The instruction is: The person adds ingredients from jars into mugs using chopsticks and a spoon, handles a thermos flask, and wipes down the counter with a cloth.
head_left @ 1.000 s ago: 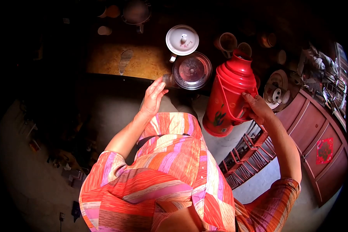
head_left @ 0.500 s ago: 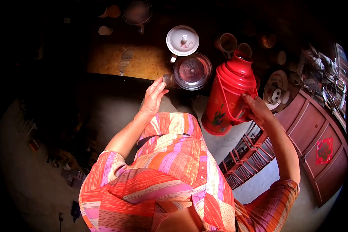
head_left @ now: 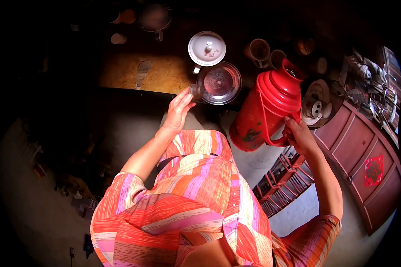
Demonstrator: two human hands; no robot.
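My right hand (head_left: pixel 298 135) is closed around the side handle of a red thermos flask (head_left: pixel 272 109) with a plant design on its side. The flask leans, its uncapped mouth pointing up and to the right. At the table's edge, my left hand (head_left: pixel 179 109) pinches a small brownish cylinder, which looks like a cork stopper (head_left: pixel 196 92). That stopper is beside a round transparent-rimmed container (head_left: pixel 219 83) with a reddish middle. Just behind the container stands a white lidded mug (head_left: pixel 207 48), its handle towards me.
Two cups, a nearer one (head_left: pixel 277 58) and another mug (head_left: pixel 259 50), stand behind the flask. A white dish with a lidded pot (head_left: pixel 316 109) lies right of it. A reddish cabinet door (head_left: pixel 363 155) and a wooden chair (head_left: pixel 285 175) are at the right.
The flask has tipped further, its mouth moving right and its base slightly up. My right hand has shifted right with it. My left hand has barely moved.
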